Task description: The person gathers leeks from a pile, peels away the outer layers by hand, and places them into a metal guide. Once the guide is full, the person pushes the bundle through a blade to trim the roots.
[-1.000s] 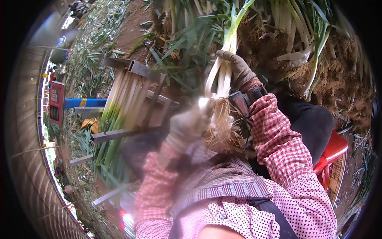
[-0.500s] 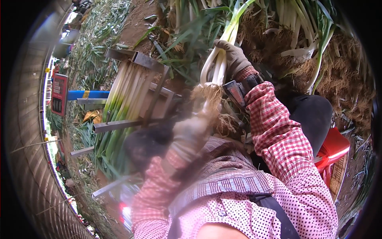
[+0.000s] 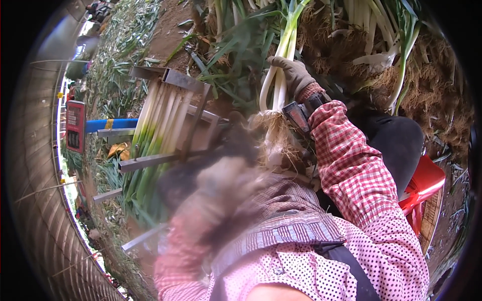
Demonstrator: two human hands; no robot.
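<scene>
My right hand (image 3: 296, 78), in a brownish glove, is closed around the white stems of a few green onions (image 3: 279, 93). Their leaves point up and away, and their tangled roots (image 3: 276, 135) hang toward my lap. My left hand (image 3: 228, 175), gloved too, is smeared by motion just left of those roots, over my lap. Its fingers cannot be made out, nor whether it holds anything. Left of it, a metal rack (image 3: 186, 80) carries a stack of trimmed green onions (image 3: 155, 125), white ends at the top and green leaves lower down.
A red display unit (image 3: 75, 126) joins the rack by a blue bar (image 3: 113, 124). Several rooted onions (image 3: 379, 25) lie at the upper right. A red plastic thing (image 3: 424, 180) is beside my right knee (image 3: 394, 145). Leaf scraps (image 3: 125, 45) litter the ground at the upper left.
My left hand has moved down and left, away from the roots, in a blur. My right hand keeps its grip on the green onions, almost unmoved.
</scene>
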